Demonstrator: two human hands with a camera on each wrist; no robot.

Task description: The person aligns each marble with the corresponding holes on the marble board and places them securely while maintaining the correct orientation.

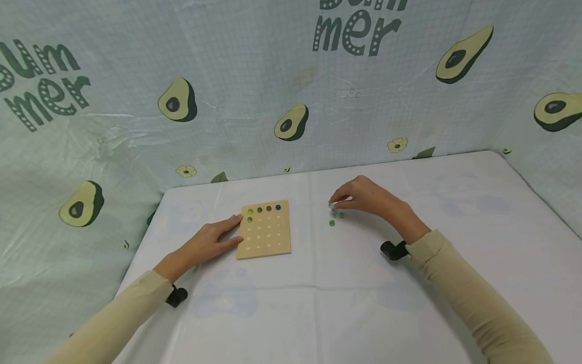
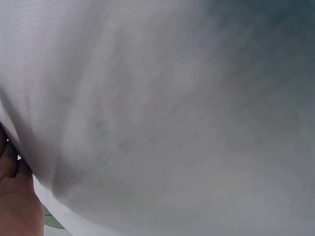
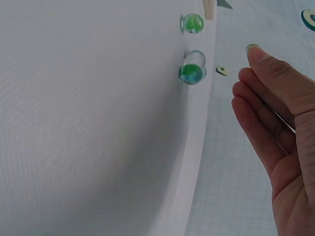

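Observation:
My left hand (image 1: 213, 237) lies at the left edge of a square wooden board (image 1: 265, 242) with rows of small round hollows, its fingertips and thumb touching the board. Several glass marbles sit in the board's top row, among them a blue marble (image 1: 278, 207); an olive marble (image 1: 250, 219) starts the second row. To the right of the board, my right hand (image 1: 368, 197) pinches a clear marble (image 3: 252, 47) between thumb and finger, raised off the table. Just below that hand are loose marbles: a green marble (image 1: 332, 223), another green marble (image 1: 341, 215) and a clear bluish marble (image 1: 334, 213).
A white cloth covers the table (image 1: 291, 308). Behind it hangs a pale sheet (image 1: 236, 101) printed with avocados. Black wrist mounts show under both sleeves. The left wrist view is mostely filled by white cloth (image 2: 147, 123), with part of the hand at its left edge.

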